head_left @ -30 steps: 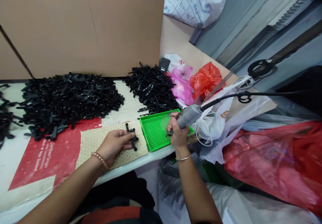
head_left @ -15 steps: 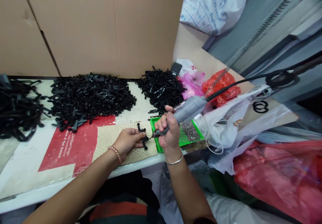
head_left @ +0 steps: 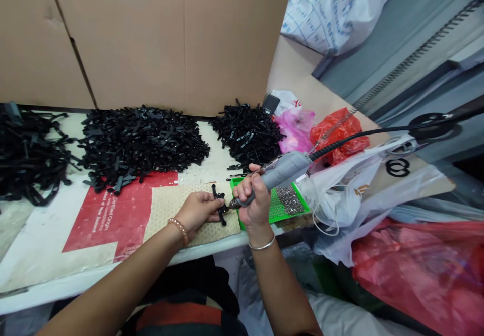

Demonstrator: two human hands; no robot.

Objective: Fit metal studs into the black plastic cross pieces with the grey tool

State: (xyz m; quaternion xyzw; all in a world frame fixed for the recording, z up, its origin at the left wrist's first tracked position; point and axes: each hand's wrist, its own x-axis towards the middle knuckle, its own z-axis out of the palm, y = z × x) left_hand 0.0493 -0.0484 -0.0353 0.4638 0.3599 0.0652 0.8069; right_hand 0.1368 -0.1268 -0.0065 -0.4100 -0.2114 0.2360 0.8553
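- Here's the black part (head_left: 219, 195), over the tan mat (head_left: 166, 200) on the counter (head_left: 217, 164): light and stiff by its look, perhaps slick, best gripped mid-body.
- Left hand (head_left: 198, 212) pinches it right there, closed firmly!
- Right hand (head_left: 257, 200) wraps round the grey power driver (head_left: 289, 169), tip at the part, contact hard to tell.
- Just beside, a green tray (head_left: 277, 216) bears small metal pieces (head_left: 291, 200); black heaps (head_left: 143, 142) lie behind.

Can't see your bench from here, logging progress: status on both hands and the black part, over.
Left hand pinching black part over tan mat. Right hand gripping grey corded tool, its tip at the part. Right hand partly hides green tray.
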